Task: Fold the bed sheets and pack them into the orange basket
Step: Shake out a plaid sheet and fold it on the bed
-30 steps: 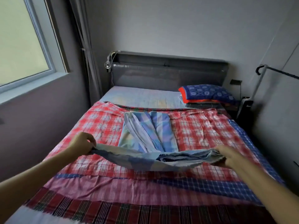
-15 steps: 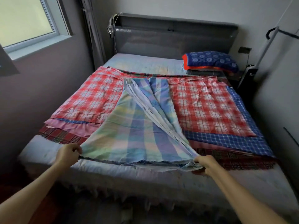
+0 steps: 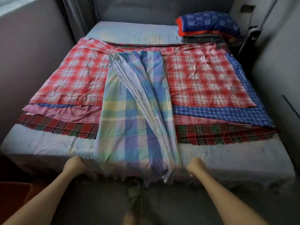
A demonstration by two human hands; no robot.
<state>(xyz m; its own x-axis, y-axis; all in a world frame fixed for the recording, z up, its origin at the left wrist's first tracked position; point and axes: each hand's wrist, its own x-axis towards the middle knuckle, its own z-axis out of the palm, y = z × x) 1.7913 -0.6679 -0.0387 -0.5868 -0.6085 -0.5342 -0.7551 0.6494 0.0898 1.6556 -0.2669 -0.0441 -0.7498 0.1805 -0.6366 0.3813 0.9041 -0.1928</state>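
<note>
Pastel plaid sheet (image 3: 129, 127) lies lengthwise down mid-bed (image 3: 40, 148), near end draped over the foot edge. Your left hand (image 3: 73, 166) and right hand (image 3: 195, 168) are curled either side of it. Blur means I cannot tell whether they grip it.

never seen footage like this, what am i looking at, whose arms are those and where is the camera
There is no machine: a person wears a wide-angle camera on the head, so every picture looks down at their own arms. The left hand and right hand are curled at the near edge of the bed, either side of a pastel plaid sheet. Blur hides whether they grip it. Under it lie a red checked sheet, a blue checked sheet and a dark tartan sheet. A blue pillow sits far right.
</note>
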